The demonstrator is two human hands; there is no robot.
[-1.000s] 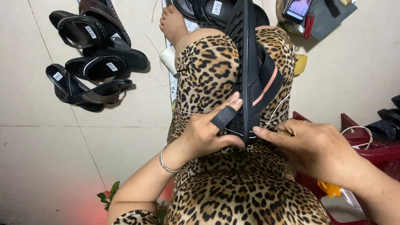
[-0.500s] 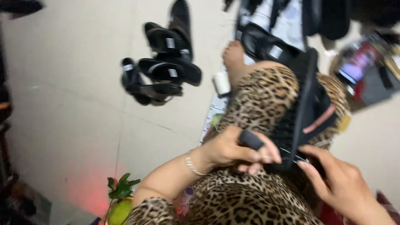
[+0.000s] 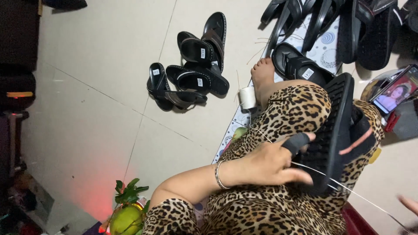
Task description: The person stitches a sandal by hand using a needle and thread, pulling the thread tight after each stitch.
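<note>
Thread [image 3: 348,188] runs taut from my left hand [image 3: 270,163] out toward four o'clock, where only the fingertips of my right hand [image 3: 408,203] show at the frame's edge; whether those fingers pinch the thread I cannot tell. My left hand is clamped on one black sandal [image 3: 335,126], which stands on edge across my lap, sole ridges facing me, a pink strip along its far side. The forefinger wears one dark finger guard [image 3: 296,142], and one silver bangle [image 3: 217,175] sits at the wrist. My hands are well apart.

At ten o'clock from the sandal, four black sandals [image 3: 196,74] lie heaped on the tiled floor [image 3: 87,87]. At twelve o'clock, one more sandal [image 3: 300,66] lies just beside my bare foot [image 3: 263,78], with a row of others beyond, too overlapped to count. One white spool [image 3: 247,98] stands near the foot. One phone [image 3: 394,91] leans at two o'clock. One green fruit [image 3: 126,217] with leaves sits at eight o'clock.
</note>
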